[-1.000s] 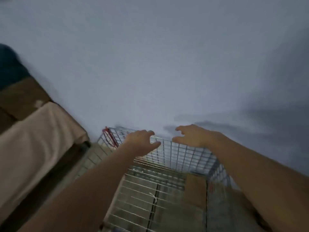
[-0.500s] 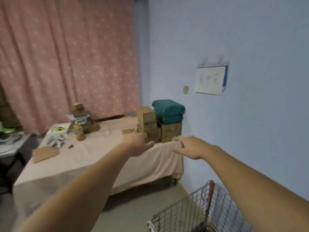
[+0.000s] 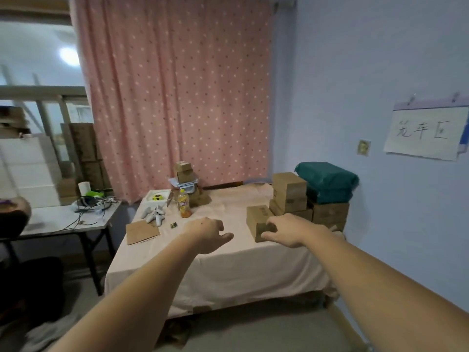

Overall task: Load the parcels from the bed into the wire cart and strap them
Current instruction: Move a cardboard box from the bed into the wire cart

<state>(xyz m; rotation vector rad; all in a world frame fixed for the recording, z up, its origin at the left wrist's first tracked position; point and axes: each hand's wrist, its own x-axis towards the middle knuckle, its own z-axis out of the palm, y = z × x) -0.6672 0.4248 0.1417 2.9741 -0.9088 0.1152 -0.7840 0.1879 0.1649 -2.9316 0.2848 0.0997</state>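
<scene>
A bed [image 3: 228,265] under a pale pink sheet stands ahead of me. On its right side sits a pile of brown cardboard parcels [image 3: 291,196], with green plastic-wrapped parcels [image 3: 327,181] stacked on top against the wall. One small brown parcel [image 3: 256,219] lies nearest me. My right hand [image 3: 289,229] reaches out with curled fingers just in front of that parcel, holding nothing. My left hand [image 3: 208,232] is stretched out over the sheet with fingers apart and empty. The wire cart is out of view.
More small boxes [image 3: 184,172], a drink bottle [image 3: 184,203], a white toy [image 3: 154,214] and a flat cardboard piece [image 3: 142,231] lie on the bed's far left. A folding table [image 3: 68,219] with cables stands at the left. A pink curtain [image 3: 175,92] hangs behind.
My view has swung up from the wire cart by the wall toward the bed. Both hands left the cart's rim and now reach toward the parcels; the cart dropped out of view.
</scene>
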